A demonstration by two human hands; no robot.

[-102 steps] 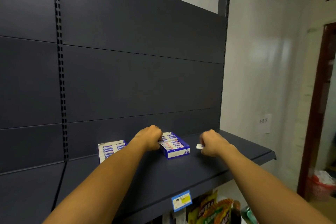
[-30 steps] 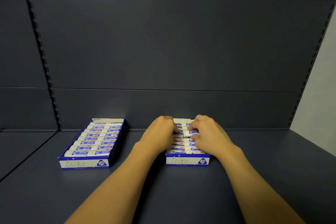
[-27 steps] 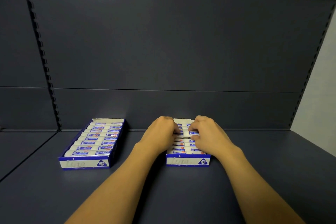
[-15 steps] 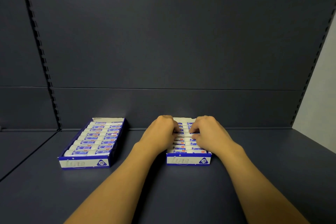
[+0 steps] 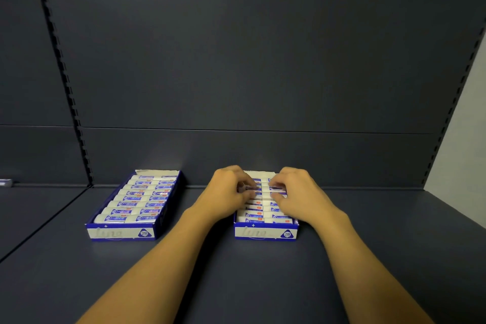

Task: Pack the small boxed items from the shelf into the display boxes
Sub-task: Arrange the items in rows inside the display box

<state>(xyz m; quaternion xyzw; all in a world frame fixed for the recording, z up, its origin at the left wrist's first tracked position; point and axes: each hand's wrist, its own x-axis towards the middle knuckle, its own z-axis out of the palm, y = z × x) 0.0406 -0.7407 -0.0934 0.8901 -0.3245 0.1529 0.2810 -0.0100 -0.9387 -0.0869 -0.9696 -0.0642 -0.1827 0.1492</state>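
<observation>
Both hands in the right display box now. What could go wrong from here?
1. Both hands press on the packed items in the right display box; uneven pressure might pop a neighbouring row up.
2. That box is unbraced on the smooth shelf and may slide backward.
3. Fingers hide the back rows, so a misaligned item could go unnoticed.

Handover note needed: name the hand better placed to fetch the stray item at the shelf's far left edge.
Left, probably. The left hand is nearer the stray item; the right hand would cross over the right display box.

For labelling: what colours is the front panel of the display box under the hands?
The right display box front is white with blue edging and a blue "2B" badge; head view.
</observation>
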